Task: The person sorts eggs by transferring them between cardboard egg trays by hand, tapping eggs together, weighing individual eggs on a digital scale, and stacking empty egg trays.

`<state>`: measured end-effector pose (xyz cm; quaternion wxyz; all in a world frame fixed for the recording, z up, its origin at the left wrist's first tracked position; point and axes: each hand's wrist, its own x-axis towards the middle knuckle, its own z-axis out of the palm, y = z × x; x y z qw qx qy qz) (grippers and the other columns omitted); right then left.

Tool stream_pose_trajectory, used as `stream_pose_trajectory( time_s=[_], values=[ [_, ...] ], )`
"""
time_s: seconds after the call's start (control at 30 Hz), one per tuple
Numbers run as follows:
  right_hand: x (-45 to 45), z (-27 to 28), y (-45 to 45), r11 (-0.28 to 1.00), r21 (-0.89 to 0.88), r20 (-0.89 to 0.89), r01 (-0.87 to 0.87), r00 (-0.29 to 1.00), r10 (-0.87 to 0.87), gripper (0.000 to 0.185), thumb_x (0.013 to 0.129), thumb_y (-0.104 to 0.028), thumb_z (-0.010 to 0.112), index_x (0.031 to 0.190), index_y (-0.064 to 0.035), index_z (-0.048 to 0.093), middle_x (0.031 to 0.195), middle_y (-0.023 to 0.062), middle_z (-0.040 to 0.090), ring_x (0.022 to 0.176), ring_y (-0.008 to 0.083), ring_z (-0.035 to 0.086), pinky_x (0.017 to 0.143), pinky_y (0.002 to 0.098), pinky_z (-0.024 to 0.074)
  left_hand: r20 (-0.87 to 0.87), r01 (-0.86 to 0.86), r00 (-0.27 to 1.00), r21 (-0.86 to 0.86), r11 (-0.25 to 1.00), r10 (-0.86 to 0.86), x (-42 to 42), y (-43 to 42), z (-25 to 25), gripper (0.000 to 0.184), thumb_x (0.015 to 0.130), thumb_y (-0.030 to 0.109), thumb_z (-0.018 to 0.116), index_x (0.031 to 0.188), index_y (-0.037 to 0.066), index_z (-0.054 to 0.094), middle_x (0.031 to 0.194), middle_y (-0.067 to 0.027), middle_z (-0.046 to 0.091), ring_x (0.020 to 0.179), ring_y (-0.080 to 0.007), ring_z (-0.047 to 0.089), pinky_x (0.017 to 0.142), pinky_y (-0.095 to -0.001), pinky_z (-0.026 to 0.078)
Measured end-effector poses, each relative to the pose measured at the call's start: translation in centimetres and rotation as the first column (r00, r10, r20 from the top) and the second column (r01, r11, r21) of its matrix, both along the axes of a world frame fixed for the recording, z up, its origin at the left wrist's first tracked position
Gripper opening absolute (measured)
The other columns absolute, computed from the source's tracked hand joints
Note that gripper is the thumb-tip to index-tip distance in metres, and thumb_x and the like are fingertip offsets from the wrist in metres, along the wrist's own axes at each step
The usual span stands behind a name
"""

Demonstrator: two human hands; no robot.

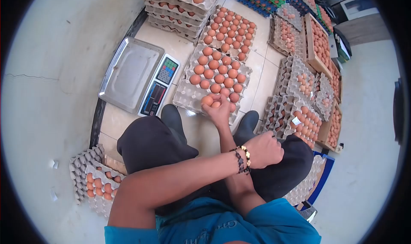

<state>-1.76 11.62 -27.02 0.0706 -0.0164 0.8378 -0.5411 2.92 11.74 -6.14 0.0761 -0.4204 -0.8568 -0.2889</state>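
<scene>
My right hand (218, 111) is closed around brown eggs (207, 100) at the near edge of a grey cardboard egg tray (186, 94). Several brown eggs stand in this tray, with bare cups along its near left side. My left arm crosses over the right one, and my left hand (263, 150), with beaded bracelets (242, 159) at the wrist, lies over my right knee. Its fingers are curled in, and what they hold, if anything, is hidden.
A digital scale (132, 74) with a metal pan sits left of the tray. Another full egg tray (230, 32) lies beyond, beside stacked trays (177, 17). More trays (295, 83) and wooden crates (319, 47) of eggs line the right. A partly filled tray (100, 188) is at lower left.
</scene>
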Motion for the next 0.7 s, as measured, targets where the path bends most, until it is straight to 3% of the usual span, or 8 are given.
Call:
stream_pose_trajectory(
  time_s=[0.07,0.27,0.37,0.4,0.47,0.5,0.6,0.7],
  values=[
    [0.9,0.6,-1.1,0.992,0.112,-0.109,0.049,0.993,-0.036,0.04,0.066,-0.018,0.082,0.096,-0.0006,0.063,0.092,0.0169,0.068,0.083,0.0339,0.068,0.081,0.0426,0.0543,-0.03,-0.03,0.999,0.025,0.999,0.031,-0.2,-0.5,0.2,0.007,0.075,0.016,0.067,0.077,0.009,0.064,0.072,-0.0025,0.066,0.073,-0.0171,0.067,0.069,-0.0309,0.047],
    [-0.4,0.6,-2.9,0.928,0.371,-0.245,-0.02,0.962,0.119,0.032,0.072,-0.015,0.078,0.097,0.0012,0.066,0.083,0.0145,0.071,0.077,0.0303,0.069,0.077,0.0417,0.0546,-0.079,-0.101,0.991,0.072,0.992,0.106,-0.8,-0.8,0.2,0.004,0.076,0.014,0.065,0.074,0.011,0.065,0.071,-0.0024,0.066,0.071,-0.0175,0.067,0.069,-0.0315,0.046],
    [-1.2,0.1,-3.5,0.973,-0.084,0.084,0.214,0.975,-0.207,0.027,0.077,-0.014,0.075,0.097,0.0032,0.066,0.077,0.0099,0.068,0.072,0.0278,0.068,0.075,0.0421,0.0554,-0.103,-0.143,0.983,0.103,0.984,0.153,-1.4,-1.1,0.4,0.004,0.076,0.014,0.067,0.072,0.013,0.066,0.07,-0.0019,0.068,0.07,-0.0174,0.068,0.07,-0.0321,0.045],
    [-1.7,0.4,-2.7,0.85,-0.418,0.491,0.321,0.867,-0.085,0.032,0.083,-0.011,0.07,0.108,0.006,0.061,0.088,0.0112,0.065,0.083,0.0261,0.067,0.074,0.0427,0.0573,-0.105,-0.151,0.981,0.131,0.98,0.165,-1.5,-1.0,0.5,0.004,0.076,0.014,0.066,0.072,0.013,0.066,0.069,-0.0019,0.067,0.07,-0.0173,0.068,0.07,-0.0321,0.045],
    [-1.4,2.7,-2.9,0.485,-0.746,0.59,0.457,0.791,0.163,0.035,0.086,-0.009,0.066,0.116,0.0069,0.055,0.099,0.014,0.062,0.095,0.0268,0.065,0.078,0.0423,0.058,-0.106,-0.156,0.979,0.155,0.975,0.173,-1.9,-1.1,0.9,0.004,0.076,0.014,0.065,0.073,0.012,0.065,0.07,-0.0023,0.067,0.07,-0.0174,0.067,0.069,-0.0318,0.046],
    [-1.4,3.1,-3.0,0.246,-0.814,0.58,0.526,0.758,0.299,0.037,0.088,-0.008,0.064,0.12,0.0074,0.052,0.104,0.0154,0.06,0.1,0.0272,0.063,0.081,0.0421,0.0583,-0.104,-0.155,0.98,0.151,0.976,0.172,-2.1,-1.2,1.0,0.004,0.077,0.014,0.064,0.074,0.01,0.065,0.071,-0.0027,0.067,0.071,-0.0175,0.067,0.068,-0.0316,0.046],
    [-1.7,0.7,-3.5,0.324,-0.84,0.535,0.435,0.763,0.364,0.043,0.091,-0.008,0.062,0.128,0.0063,0.046,0.119,0.0191,0.054,0.112,0.0287,0.058,0.09,0.0433,0.0562,-0.112,-0.18,0.974,0.149,0.972,0.198,-2.6,-1.8,1.3,0.006,0.077,0.014,0.063,0.076,0.009,0.064,0.073,-0.0032,0.066,0.071,-0.0178,0.066,0.068,-0.0314,0.047],
    [-1.1,-0.4,-5.6,0.714,-0.654,0.438,0.251,0.895,0.086,0.041,0.092,-0.011,0.064,0.126,0.0054,0.049,0.117,0.0178,0.057,0.106,0.0275,0.061,0.094,0.0409,0.0538,-0.091,-0.209,0.971,0.134,0.969,0.222,-3.1,-2.2,1.3,0.005,0.078,0.014,0.063,0.076,0.011,0.066,0.074,-0.0027,0.068,0.073,-0.0173,0.068,0.071,-0.0322,0.046]
  ],
)
